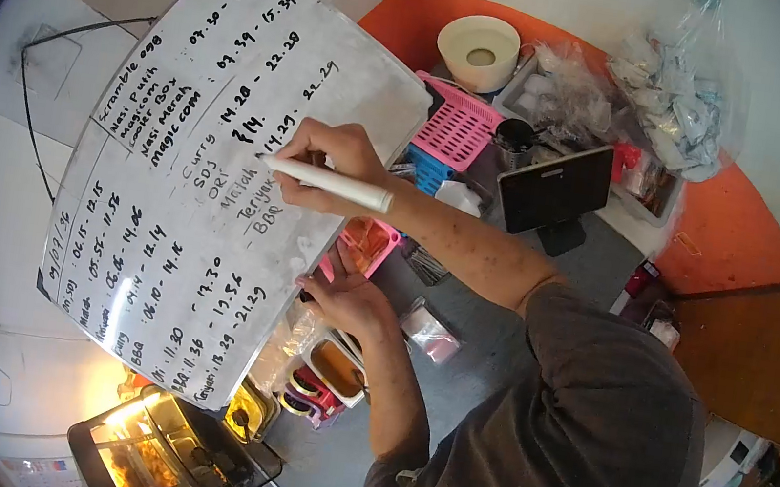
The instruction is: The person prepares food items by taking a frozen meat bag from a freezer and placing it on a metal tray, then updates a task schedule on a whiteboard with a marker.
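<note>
A whiteboard (143, 250) covered in black handwritten words and times fills the left half of the view, its text running steeply up the frame. My right hand (333, 169) is closed round a white marker (339, 185), whose tip is at the board's surface beside the "14.29" line. Nearer the bottom of the view, my left hand (351, 300) grips the board's edge, its thumb at the rim and some fingers partly hidden.
Beyond the board's edge are a pink basket (455, 124), a dark tablet (553, 188) on a stand, a white round container (477, 53) and plastic bags (671, 93). A tray of orange-brown sauce (334, 369) and a lit food warmer (136, 452) lie lower down.
</note>
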`<move>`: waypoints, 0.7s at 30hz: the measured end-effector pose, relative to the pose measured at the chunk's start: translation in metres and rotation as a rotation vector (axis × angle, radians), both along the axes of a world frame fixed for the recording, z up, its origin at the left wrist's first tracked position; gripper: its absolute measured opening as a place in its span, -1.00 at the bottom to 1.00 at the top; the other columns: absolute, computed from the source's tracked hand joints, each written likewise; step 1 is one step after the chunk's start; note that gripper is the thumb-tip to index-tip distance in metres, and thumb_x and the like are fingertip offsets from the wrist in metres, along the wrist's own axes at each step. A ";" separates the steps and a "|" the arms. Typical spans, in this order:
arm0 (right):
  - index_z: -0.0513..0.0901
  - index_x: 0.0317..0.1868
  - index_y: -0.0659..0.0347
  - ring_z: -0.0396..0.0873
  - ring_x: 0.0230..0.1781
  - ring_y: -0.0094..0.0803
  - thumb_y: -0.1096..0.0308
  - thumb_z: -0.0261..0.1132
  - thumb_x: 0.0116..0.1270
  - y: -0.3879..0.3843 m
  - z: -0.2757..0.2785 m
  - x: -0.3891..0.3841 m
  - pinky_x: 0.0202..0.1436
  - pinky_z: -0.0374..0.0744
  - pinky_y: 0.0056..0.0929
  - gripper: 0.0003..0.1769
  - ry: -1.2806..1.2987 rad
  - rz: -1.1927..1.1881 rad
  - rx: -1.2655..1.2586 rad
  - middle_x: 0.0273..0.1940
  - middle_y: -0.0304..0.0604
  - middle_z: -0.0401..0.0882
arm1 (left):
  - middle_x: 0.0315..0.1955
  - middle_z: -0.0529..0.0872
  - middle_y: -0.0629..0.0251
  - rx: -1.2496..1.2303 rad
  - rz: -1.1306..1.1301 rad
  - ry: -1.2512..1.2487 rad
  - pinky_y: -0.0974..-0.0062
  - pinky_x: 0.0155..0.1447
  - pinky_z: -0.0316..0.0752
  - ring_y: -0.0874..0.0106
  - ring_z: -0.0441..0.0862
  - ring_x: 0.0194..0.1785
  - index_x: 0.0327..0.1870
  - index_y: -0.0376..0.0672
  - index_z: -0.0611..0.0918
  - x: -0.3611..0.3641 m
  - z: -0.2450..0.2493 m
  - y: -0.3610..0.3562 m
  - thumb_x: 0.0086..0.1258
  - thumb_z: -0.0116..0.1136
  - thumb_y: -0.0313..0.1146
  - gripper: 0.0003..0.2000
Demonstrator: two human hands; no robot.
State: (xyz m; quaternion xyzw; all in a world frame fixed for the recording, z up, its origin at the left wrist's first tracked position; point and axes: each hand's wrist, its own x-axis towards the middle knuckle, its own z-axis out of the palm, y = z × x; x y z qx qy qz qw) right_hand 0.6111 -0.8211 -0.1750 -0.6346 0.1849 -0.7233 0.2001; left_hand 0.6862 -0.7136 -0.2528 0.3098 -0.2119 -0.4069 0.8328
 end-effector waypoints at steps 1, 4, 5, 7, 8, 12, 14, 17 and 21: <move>0.43 -0.50 0.18 0.50 -0.73 -0.45 0.44 0.37 -0.06 -0.001 0.001 0.000 -0.63 0.43 -0.51 -0.78 -0.003 0.036 0.048 -0.67 -0.24 0.50 | 0.14 0.32 -0.07 0.001 -0.001 0.002 0.14 0.24 0.41 0.06 0.40 0.15 0.12 -0.45 0.20 -0.001 0.000 -0.001 0.46 -0.19 -0.09 -0.49; 0.42 -0.52 0.18 0.48 -0.75 -0.44 0.42 0.33 -0.05 -0.008 0.003 -0.005 -0.64 0.40 -0.51 -0.80 0.099 0.001 -0.003 -0.71 -0.24 0.46 | 0.14 0.32 -0.08 0.012 0.003 0.033 0.14 0.24 0.42 0.04 0.39 0.17 0.12 -0.45 0.21 0.002 -0.002 -0.002 0.46 -0.19 -0.09 -0.50; 0.45 -0.49 0.17 0.47 -0.75 -0.42 0.42 0.32 -0.05 -0.010 0.003 -0.003 -0.65 0.39 -0.49 -0.82 0.090 -0.008 0.000 -0.72 -0.24 0.44 | 0.14 0.33 -0.08 0.012 -0.004 0.042 0.15 0.24 0.42 0.03 0.40 0.16 0.12 -0.44 0.21 0.002 -0.003 -0.002 0.47 -0.21 -0.09 -0.50; 0.47 -0.50 0.19 0.41 -0.75 -0.55 0.48 0.31 -0.04 -0.012 0.007 -0.003 -0.66 0.34 -0.58 -0.86 0.073 -0.004 0.009 -0.72 -0.27 0.42 | 0.14 0.33 -0.08 0.011 -0.011 0.050 0.15 0.24 0.43 0.03 0.40 0.16 0.11 -0.44 0.21 0.001 -0.001 -0.002 0.47 -0.22 -0.09 -0.50; 0.50 -0.51 0.22 0.34 -0.75 -0.68 0.55 0.30 -0.04 -0.014 0.009 -0.002 -0.67 0.28 -0.66 -0.88 0.056 -0.001 0.020 -0.73 -0.30 0.39 | 0.13 0.34 -0.07 0.029 0.003 0.048 0.15 0.24 0.43 0.03 0.41 0.16 0.11 -0.45 0.21 -0.001 0.001 -0.002 0.48 -0.22 -0.10 -0.51; 0.55 -0.46 0.23 0.33 -0.72 -0.74 0.49 0.37 0.01 -0.036 0.008 0.001 -0.63 0.30 -0.70 -0.87 -0.038 -0.072 -0.032 -0.69 -0.33 0.46 | 0.12 0.35 -0.06 0.044 0.014 0.059 0.13 0.26 0.40 0.02 0.41 0.16 0.14 -0.45 0.19 0.002 -0.002 -0.003 0.48 -0.23 -0.13 -0.52; 0.53 -0.53 0.24 0.30 -0.71 -0.73 0.45 0.37 0.07 -0.041 0.011 -0.005 -0.64 0.28 -0.66 -0.84 -0.079 -0.016 0.051 -0.70 -0.32 0.46 | 0.14 0.30 -0.04 0.057 0.001 0.066 0.14 0.29 0.36 0.05 0.35 0.20 0.18 -0.41 0.15 0.003 -0.005 -0.003 0.49 -0.25 -0.14 -0.52; 0.41 -0.69 0.24 0.24 -0.72 -0.68 0.40 0.31 0.16 -0.065 0.013 -0.001 -0.67 0.20 -0.56 -0.67 -0.139 -0.179 0.094 -0.75 -0.30 0.37 | 0.19 0.22 -0.01 0.037 0.012 0.079 0.14 0.32 0.32 0.08 0.30 0.23 0.23 -0.36 0.09 0.008 -0.007 -0.004 0.49 -0.25 -0.14 -0.51; 0.31 -0.74 0.26 0.15 -0.73 -0.67 0.40 0.26 0.21 -0.075 0.016 0.006 -0.68 0.14 -0.52 -0.59 -0.145 -0.205 0.216 -0.80 -0.31 0.25 | 0.25 0.15 -0.02 0.061 0.041 0.083 0.11 0.32 0.32 0.01 0.30 0.24 0.27 -0.32 0.02 0.003 0.003 0.000 0.47 -0.20 -0.11 -0.45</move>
